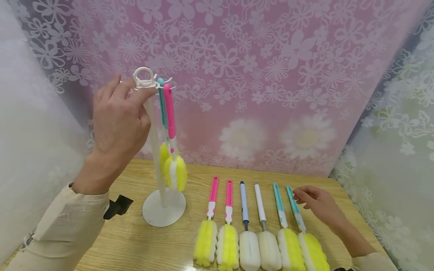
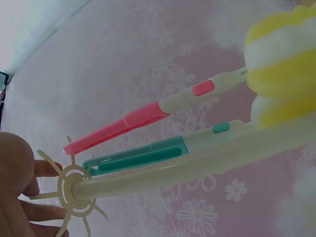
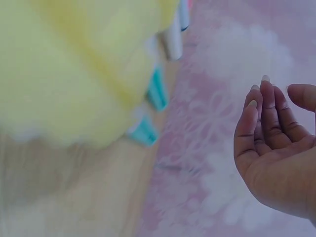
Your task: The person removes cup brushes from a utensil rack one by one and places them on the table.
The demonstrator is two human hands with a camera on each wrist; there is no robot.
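A white brush stand (image 1: 155,146) with a round base and a ring of hooks stands on the left side of the table. At its top, my left hand (image 1: 118,113) grips the hook ring (image 2: 76,190), fingers and thumb among the prongs. From the hooks hang a pink-handled sponge brush (image 1: 170,113) and a teal-handled sponge brush (image 2: 138,157), yellow and white heads down. My right hand (image 1: 320,205), fingers loosely bent, hovers by the handle of the rightmost teal sponge brush (image 1: 295,207). In the right wrist view this hand (image 3: 276,143) holds nothing.
Along the table's front lie more sponge brushes in a row: two pink-handled ones (image 1: 213,195), a blue-handled one (image 1: 244,201), a white-handled one (image 1: 260,201) and another teal one (image 1: 279,203). A pink floral curtain (image 1: 237,75) hangs behind the wooden table (image 1: 135,241).
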